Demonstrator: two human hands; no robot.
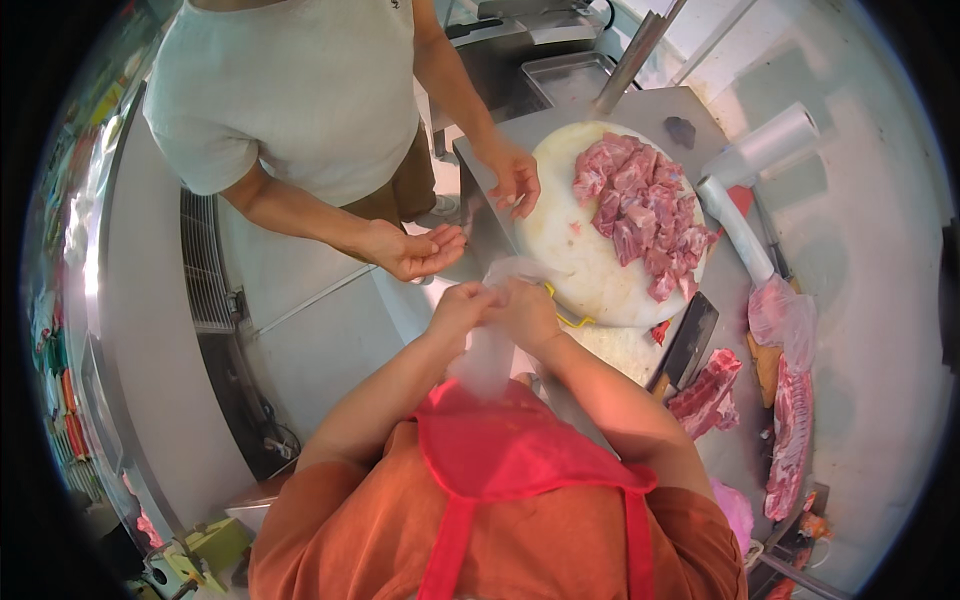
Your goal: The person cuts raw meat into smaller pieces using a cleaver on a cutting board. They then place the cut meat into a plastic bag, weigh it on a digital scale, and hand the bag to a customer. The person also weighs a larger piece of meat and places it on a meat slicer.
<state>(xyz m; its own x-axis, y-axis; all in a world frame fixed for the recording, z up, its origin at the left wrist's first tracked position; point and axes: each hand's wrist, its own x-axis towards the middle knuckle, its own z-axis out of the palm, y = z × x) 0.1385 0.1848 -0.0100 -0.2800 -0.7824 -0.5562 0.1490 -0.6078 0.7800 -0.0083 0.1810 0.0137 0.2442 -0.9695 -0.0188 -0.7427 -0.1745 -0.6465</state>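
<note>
In front of my red apron, my left hand [463, 311] and my right hand [527, 315] meet with their fingers closed on a thin clear plastic bag [487, 367]. The bag hangs down between my wrists, and some of its film shows above my right fingers. Just beyond my right hand lies a round white chopping board [574, 247] with a yellow handle at its near edge. Chunks of raw meat [645, 202] are heaped on the board's far right part.
Opposite me stands a person [300, 97] with both hands near the board. A cleaver [691, 334] lies right of the board, beside a raw meat piece [707, 394] and a rib slab [791, 439]. Plastic bag rolls [739, 225] lie along the wall. A metal tray [570, 79] sits behind.
</note>
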